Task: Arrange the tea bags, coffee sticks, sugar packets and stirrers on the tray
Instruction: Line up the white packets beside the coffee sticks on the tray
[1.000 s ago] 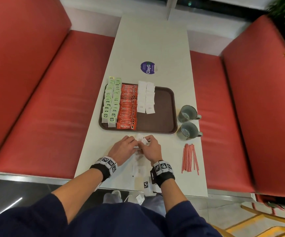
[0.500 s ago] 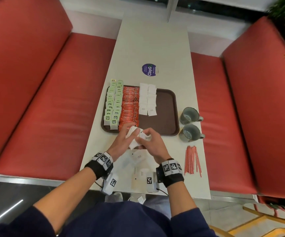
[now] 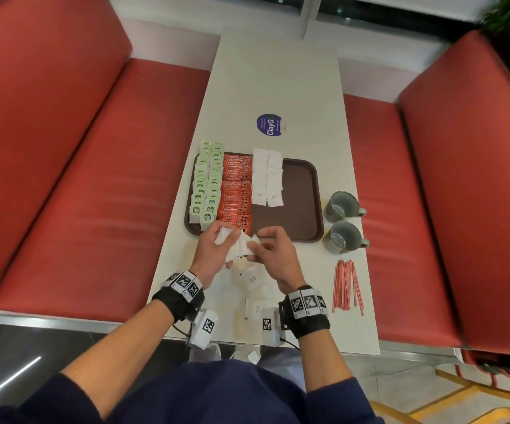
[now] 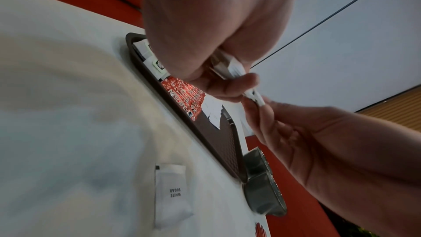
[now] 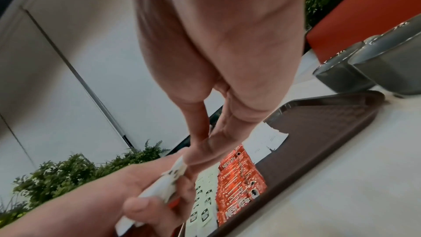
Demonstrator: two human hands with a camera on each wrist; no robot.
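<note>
A small stack of white paper sugar packets [image 3: 237,246] was held just above the near edge of the brown plastic tray [image 3: 296,209], the left hand [image 3: 217,249] curled around it while the right hand [image 3: 273,255] pinched its right end between thumb and fingertips. On the tray lay two columns of green tea bags [image 3: 206,186] at the left, a column of orange coffee sticks [image 3: 236,191] beside them, then two short columns of white sugar packets [image 3: 267,179]. More loose white packets [image 3: 252,281] lay on the white table [image 3: 278,71] beneath the hands. Right of the tray stood two grey mugs [image 3: 343,221], with red stirrers [image 3: 347,284] nearer.
</note>
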